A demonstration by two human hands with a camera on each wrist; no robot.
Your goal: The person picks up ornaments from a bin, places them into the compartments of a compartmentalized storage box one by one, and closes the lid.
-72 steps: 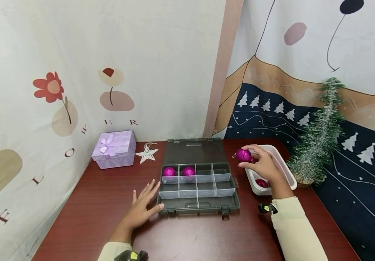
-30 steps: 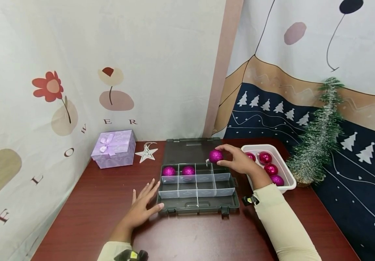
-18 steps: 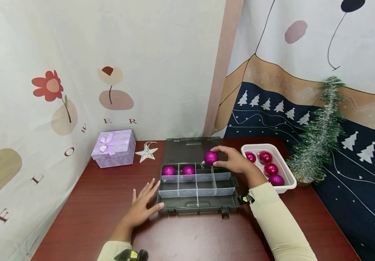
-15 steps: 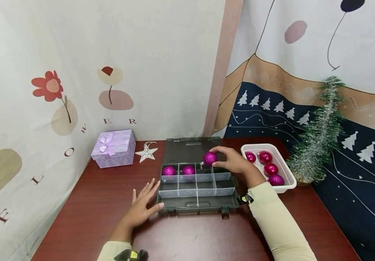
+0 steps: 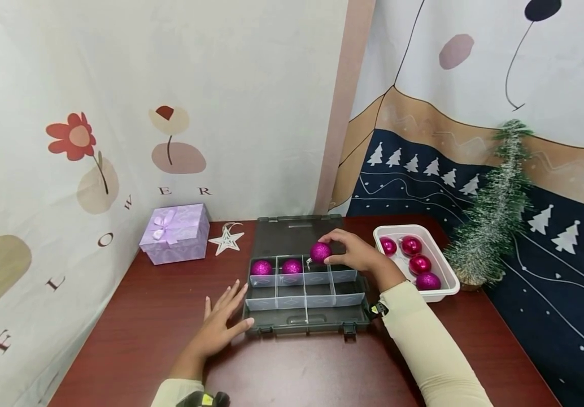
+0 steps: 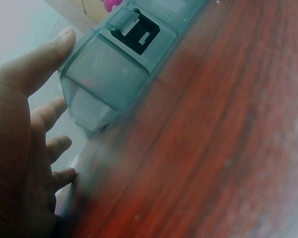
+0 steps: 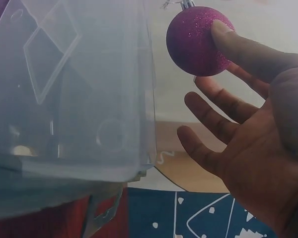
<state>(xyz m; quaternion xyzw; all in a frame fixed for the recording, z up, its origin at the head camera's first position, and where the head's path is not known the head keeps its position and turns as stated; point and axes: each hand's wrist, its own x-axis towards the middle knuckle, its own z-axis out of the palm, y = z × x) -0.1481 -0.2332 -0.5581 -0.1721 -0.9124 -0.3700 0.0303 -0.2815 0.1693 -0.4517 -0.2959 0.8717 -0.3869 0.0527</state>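
My right hand (image 5: 355, 252) pinches a glittery magenta Christmas bauble (image 5: 320, 252) between thumb and fingers, over the third compartment of the back row of a grey divided organizer box (image 5: 307, 316). In the right wrist view the bauble (image 7: 198, 42) shows its silver cap, and the other fingers are spread. Two matching baubles, one on the left (image 5: 261, 268) and one beside it (image 5: 292, 267), sit in the first two back compartments. My left hand (image 5: 218, 328) has its fingers extended, with the thumb at the box's front left corner; the left wrist view shows the thumb against the box wall (image 6: 104, 72).
Right of the box, a white plastic tub (image 5: 447, 277) holds several shiny and glittery baubles. A small frosted tree (image 5: 492, 209) stands behind it. At the back left are a lilac gift box (image 5: 177, 234) and a white star ornament (image 5: 227, 241). The organizer's lid (image 5: 297, 237) lies open behind.
My right hand has carried the glittery bauble leftward from the tub to the organizer, then slightly lower over the third back compartment. The left hand has stayed at the box's left corner.
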